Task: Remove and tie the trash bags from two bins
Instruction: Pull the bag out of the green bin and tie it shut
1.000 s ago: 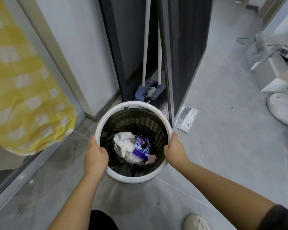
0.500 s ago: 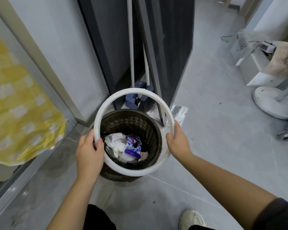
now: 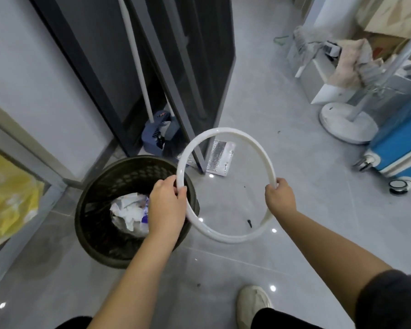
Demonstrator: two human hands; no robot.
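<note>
Both hands pinch white ring (image 3: 226, 186): left grip (image 3: 167, 205) at its 9 o'clock, right grip (image 3: 280, 198) at 3. Ring off dark bin (image 3: 93, 210), held at bin's 3 o'clock. Trash (image 3: 128, 214) inside bin.

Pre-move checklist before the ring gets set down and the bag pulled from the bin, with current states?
1. White ring fully off the bin: ok, held clear and to the right of it.
2. Both hands gripping the ring: ok, left hand on its left side, right hand on its right.
3. Floor free for a set-down: ok, only small dark specks under the ring.
4. Bin upright: ok.
5. Bag edge loose at the bin rim: cannot tell, dark liner blends into the mesh.
6. Trash low enough to tie the bag: ok, it sits near the bottom.
</note>
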